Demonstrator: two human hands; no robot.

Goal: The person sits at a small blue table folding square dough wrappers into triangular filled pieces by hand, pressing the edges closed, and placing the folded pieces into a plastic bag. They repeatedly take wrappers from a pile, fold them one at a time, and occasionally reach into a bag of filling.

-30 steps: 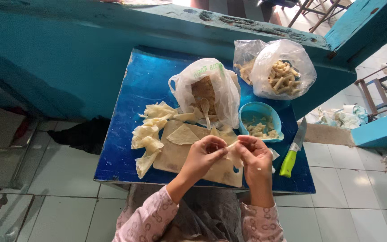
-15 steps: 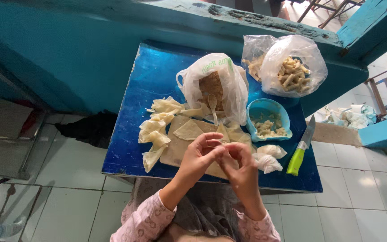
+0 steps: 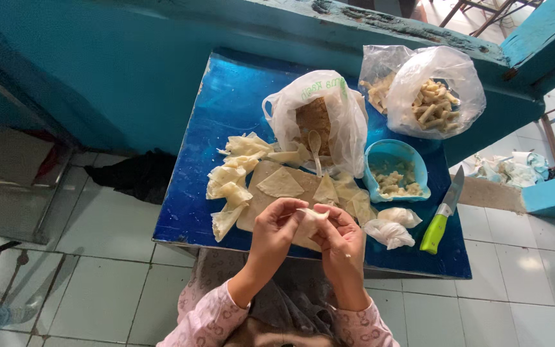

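- My left hand (image 3: 276, 226) and right hand (image 3: 340, 236) meet over the near edge of the blue table (image 3: 226, 115).
- Fingers of both are pinched shut on one pale dough wrapper (image 3: 310, 214), held between them above the wooden board (image 3: 258, 205).
- Folded pieces (image 3: 231, 183) lie left of the board; a green-handled knife (image 3: 442, 212) lies to the right.

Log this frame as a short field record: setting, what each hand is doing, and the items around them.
Setting: small blue table over a tiled floor
Left hand: pinching a pale folded dough wrapper with its fingers
Right hand: pinching the same wrapper from the other side
Nearest: tan cutting board with triangular wrappers
Left of board: pile of folded wrappers
Behind: white plastic bag with brown filling and a spoon
Right: light blue bowl, green-handled knife
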